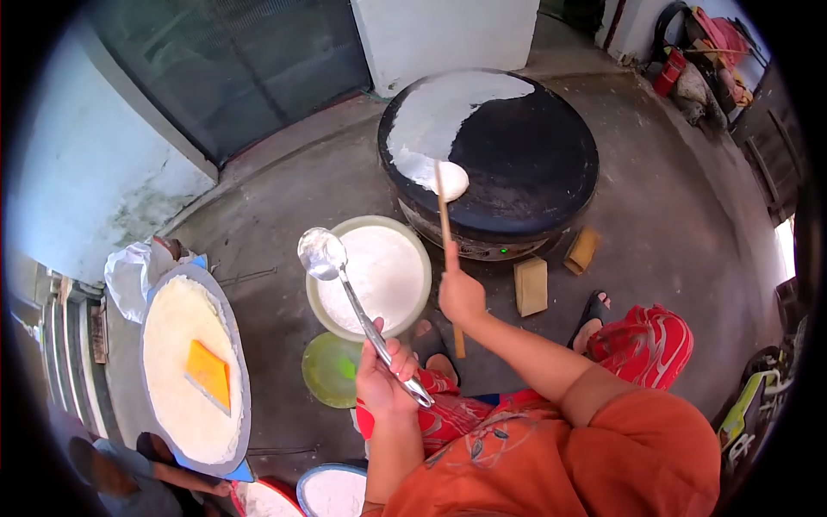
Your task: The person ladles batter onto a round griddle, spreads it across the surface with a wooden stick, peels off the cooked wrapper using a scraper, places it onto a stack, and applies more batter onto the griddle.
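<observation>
My right hand (463, 295) is closed around a thin wooden stick (444, 220), whose far end reaches over the round black griddle (534, 146). At that end lies a rounded white lump of batter (451, 183). A curved band of thin white batter (431, 116) covers the griddle's left and back part; the rest of its top is bare and black. My left hand (386, 370) grips a metal ladle (346, 293) by the handle. The ladle's bowl, smeared with white, hangs over the left side of a pale basin (425, 258) of white batter.
A green bowl (319, 379) stands by the basin. To the left, a large oval tray (244, 379) bears pale flat sheets and a yellow scraper (208, 375). Two bricks (531, 287) lie before the griddle. Another person (129, 470) sits lower left, near two tubs (332, 491).
</observation>
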The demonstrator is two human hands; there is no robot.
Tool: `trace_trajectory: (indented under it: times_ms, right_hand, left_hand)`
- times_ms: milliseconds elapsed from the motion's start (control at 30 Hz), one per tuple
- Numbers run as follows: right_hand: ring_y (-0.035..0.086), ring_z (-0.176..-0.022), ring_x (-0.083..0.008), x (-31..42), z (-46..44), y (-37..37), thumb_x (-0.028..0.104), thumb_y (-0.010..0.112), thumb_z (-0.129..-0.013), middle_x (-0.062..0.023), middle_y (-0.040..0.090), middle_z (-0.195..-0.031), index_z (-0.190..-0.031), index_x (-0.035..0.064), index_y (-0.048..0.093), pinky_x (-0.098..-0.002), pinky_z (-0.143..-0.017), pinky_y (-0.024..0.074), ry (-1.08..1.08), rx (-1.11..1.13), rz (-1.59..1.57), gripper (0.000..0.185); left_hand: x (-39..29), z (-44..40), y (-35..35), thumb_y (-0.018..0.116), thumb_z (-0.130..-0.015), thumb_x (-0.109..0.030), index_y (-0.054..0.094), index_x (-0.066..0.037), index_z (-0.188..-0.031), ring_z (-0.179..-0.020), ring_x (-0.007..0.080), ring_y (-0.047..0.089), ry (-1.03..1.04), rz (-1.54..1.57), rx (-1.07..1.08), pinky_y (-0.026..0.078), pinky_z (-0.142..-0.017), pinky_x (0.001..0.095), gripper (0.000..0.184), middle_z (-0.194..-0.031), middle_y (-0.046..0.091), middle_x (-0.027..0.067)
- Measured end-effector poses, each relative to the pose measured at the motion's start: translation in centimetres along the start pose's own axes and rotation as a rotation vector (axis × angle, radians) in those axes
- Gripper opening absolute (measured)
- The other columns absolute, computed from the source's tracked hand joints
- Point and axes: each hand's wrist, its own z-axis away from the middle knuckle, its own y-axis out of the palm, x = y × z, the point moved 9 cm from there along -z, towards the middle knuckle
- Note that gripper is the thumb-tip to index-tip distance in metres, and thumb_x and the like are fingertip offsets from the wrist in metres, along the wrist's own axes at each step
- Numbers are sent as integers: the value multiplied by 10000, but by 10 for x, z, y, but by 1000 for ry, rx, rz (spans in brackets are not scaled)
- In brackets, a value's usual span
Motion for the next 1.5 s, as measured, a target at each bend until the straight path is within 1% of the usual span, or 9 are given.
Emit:
trace_trajectory:
  times_ms: [100,167,333,433,700,833,900,1167,1500]
  right_hand:
    - [585,-657,-360,5,-32,26,78,437,-743,-207,591,-743,-1362,54,42,-447,-578,448,-130,-38,72,735]
    - [592,-690,-351,-8,-38,18,75,395,-772,-235,580,-815,-1359,17,26,-433,-600,465,8,-5,57,695]
    - [578,-615,-352,-26,22,-16,77,451,-740,-212,586,-717,-1362,39,12,-434,-551,450,46,19,-29,762]
    - [578,-618,-358,-9,-5,18,52,422,-743,-226,583,-763,-1355,11,23,-443,-571,457,-172,-48,138,732]
    - [573,-643,-370,-58,26,-30,83,426,-762,-217,585,-792,-1359,44,10,-453,-571,445,52,-53,33,729]
    - [585,-660,-355,-37,6,10,73,418,-776,-216,581,-804,-1359,37,7,-444,-586,467,-192,-11,262,714]
    - [595,-694,-340,-64,-1,-11,67,395,-783,-216,568,-831,-1365,55,38,-434,-600,481,21,-18,186,682]
    - [593,-638,-343,-75,30,-27,43,410,-770,-206,558,-800,-1367,51,62,-425,-557,482,-153,-26,267,691]
    - [590,-658,-299,-135,31,-75,22,424,-773,-195,571,-807,-1377,95,26,-388,-572,471,109,55,249,727]
  left_hand:
    - [1,1,-1,301,-923,-205,429,-21,-1146,-518,140,384,-5,-10,24,326,-415,247,316,-704,454,91]
    - [0,0,-3,303,-923,-205,437,-19,-1143,-525,144,388,-33,-11,42,329,-418,248,318,-709,459,93]
    - [0,0,-3,306,-919,-203,440,-19,-1131,-510,125,370,-13,14,3,314,-404,235,311,-703,445,90]
    - [-2,-1,-5,301,-921,-206,427,-21,-1136,-508,127,364,13,-62,5,315,-404,237,310,-709,444,93]
    - [2,-1,-9,316,-918,-191,424,-26,-1122,-502,125,361,-16,-31,-63,313,-398,228,283,-709,436,86]
    - [4,-3,-7,320,-916,-190,426,-29,-1118,-499,116,371,2,-73,-37,324,-398,225,279,-704,435,80]
    - [5,-3,-6,324,-914,-191,430,-29,-1117,-493,116,375,-11,-85,-49,325,-398,221,281,-698,437,77]
    - [9,-6,-5,317,-914,-189,436,-21,-1096,-488,104,368,15,-130,-86,318,-383,208,275,-706,433,69]
    - [19,-14,-5,309,-916,-192,449,-16,-1081,-491,104,369,4,-173,-83,326,-394,211,278,-697,437,66]
